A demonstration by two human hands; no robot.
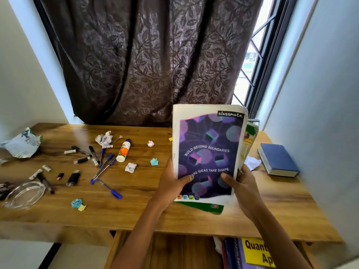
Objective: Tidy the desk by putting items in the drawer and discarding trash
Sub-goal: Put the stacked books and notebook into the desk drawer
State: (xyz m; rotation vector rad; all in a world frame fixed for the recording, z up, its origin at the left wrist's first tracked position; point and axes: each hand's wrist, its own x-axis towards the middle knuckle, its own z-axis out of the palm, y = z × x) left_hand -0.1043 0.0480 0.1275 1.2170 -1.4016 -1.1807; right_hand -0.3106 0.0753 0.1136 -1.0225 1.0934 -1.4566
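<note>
Wooden surface (174,216) w/ pens, paper scraps strewn left. Both hands, left hand (171,183) & right hand (242,183), grip notebook stack (207,152) upright, prob. squaring edges for open drawer (174,251) below.

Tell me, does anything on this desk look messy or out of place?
Yes. Crumpled paper balls and a torn wrapper litter the desk, and pens lie scattered at odd angles beside a toppled glue bottle.
</note>
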